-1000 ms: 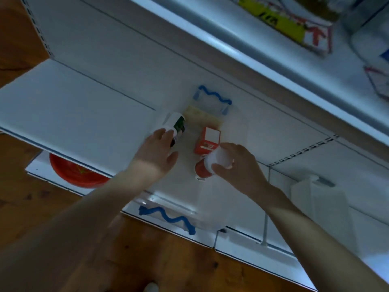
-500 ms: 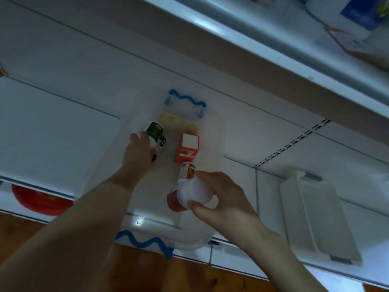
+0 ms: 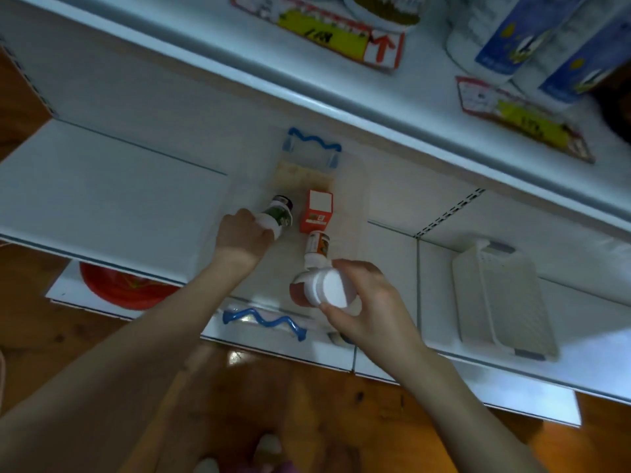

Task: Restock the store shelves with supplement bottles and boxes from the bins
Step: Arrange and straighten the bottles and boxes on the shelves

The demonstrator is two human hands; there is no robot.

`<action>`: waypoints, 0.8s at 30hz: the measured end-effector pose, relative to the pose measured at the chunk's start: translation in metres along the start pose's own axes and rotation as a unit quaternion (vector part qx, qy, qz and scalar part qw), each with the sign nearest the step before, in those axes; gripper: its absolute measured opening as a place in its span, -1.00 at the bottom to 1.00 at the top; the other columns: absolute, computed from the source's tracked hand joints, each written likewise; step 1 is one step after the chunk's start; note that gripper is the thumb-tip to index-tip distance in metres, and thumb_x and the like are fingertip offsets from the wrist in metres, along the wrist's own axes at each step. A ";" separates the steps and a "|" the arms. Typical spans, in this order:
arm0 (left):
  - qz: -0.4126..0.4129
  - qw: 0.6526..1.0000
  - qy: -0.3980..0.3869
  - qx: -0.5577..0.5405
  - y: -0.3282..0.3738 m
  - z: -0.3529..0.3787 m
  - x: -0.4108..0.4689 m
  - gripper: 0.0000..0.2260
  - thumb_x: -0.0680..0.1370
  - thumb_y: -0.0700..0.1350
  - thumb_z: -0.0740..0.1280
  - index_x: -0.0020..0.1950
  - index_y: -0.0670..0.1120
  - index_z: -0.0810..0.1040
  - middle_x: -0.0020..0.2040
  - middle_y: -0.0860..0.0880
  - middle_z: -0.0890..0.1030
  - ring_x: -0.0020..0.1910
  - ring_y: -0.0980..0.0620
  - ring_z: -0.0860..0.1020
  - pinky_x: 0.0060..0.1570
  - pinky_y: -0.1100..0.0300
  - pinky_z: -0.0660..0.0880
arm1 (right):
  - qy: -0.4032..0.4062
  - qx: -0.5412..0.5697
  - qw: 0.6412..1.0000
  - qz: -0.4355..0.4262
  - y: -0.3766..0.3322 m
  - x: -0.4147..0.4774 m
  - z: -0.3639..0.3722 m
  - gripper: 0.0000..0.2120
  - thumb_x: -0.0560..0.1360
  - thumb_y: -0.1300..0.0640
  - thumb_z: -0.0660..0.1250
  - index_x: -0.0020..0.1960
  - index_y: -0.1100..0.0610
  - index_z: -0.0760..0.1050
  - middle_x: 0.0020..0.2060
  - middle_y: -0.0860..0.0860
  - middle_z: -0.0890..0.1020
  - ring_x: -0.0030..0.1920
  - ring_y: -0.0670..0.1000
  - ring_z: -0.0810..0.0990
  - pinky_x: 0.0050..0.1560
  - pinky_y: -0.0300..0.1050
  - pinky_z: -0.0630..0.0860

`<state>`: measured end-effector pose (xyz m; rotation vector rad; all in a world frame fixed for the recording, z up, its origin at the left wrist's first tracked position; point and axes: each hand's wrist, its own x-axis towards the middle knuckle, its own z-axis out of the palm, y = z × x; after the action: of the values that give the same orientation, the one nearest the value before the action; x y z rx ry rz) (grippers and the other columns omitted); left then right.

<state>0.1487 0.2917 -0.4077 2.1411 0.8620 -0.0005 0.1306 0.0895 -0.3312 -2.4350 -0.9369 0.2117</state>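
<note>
A clear plastic bin [image 3: 358, 199] with blue wavy handles sits on a white lower shelf [image 3: 112, 196]. Inside it my left hand [image 3: 242, 235] grips a green-labelled bottle [image 3: 278, 215] by its white cap end. My right hand [image 3: 372, 308] holds a red bottle with a white cap [image 3: 321, 288] lifted over the bin's near right corner. An orange box [image 3: 317, 213] and another orange-labelled bottle [image 3: 317, 247] lie in the bin between my hands.
A white slatted tray [image 3: 502, 302] lies on the shelf to the right. The shelf above carries yellow price tags [image 3: 321, 35] and blue-and-white packs [image 3: 532, 39]. A red dish [image 3: 119, 288] shows on the bottom shelf at left, above the wooden floor.
The view has tilted up, showing the upper shelf. My left hand has closed round the green-labelled bottle. My right hand has drawn the red bottle a little nearer, cap toward me.
</note>
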 end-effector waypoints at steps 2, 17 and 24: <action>0.004 0.998 0.016 -0.060 0.005 -0.018 -0.033 -0.67 0.50 -0.07 0.29 0.07 -0.33 0.48 0.01 -0.30 0.55 0.01 -0.23 0.52 -0.19 0.22 0.28 | 0.003 -0.001 1.000 0.002 -0.019 -0.016 -0.012 -0.55 0.39 0.09 0.39 0.25 0.19 0.45 0.13 0.08 0.55 0.10 -0.16 0.36 -0.05 -0.54 0.26; 0.151 0.975 0.045 -0.160 0.064 -0.168 -0.227 -0.55 0.34 0.03 0.16 0.14 -0.14 0.52 0.03 -0.14 0.54 -0.02 -0.04 0.46 -0.20 0.22 0.30 | 0.064 0.070 0.991 0.098 -0.140 -0.098 -0.184 -0.82 0.42 -0.04 0.38 -0.03 -0.01 0.47 -0.23 -0.23 0.52 -0.21 -0.26 0.50 -0.22 -0.43 0.40; 0.282 0.943 0.043 -0.171 0.127 -0.205 -0.251 -0.74 0.35 0.13 0.17 -0.14 0.01 0.51 -0.14 -0.05 0.54 -0.15 0.00 0.48 -0.30 0.25 0.32 | 0.153 0.110 0.967 0.171 -0.146 -0.132 -0.250 -0.86 0.49 -0.04 0.28 -0.20 -0.04 0.51 -0.36 -0.11 0.53 -0.37 -0.18 0.46 -0.31 -0.25 0.36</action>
<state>-0.0267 0.2314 -0.1134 1.9890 0.2415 0.5016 0.0261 -0.0091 -0.0473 -2.3184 -0.3378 0.0521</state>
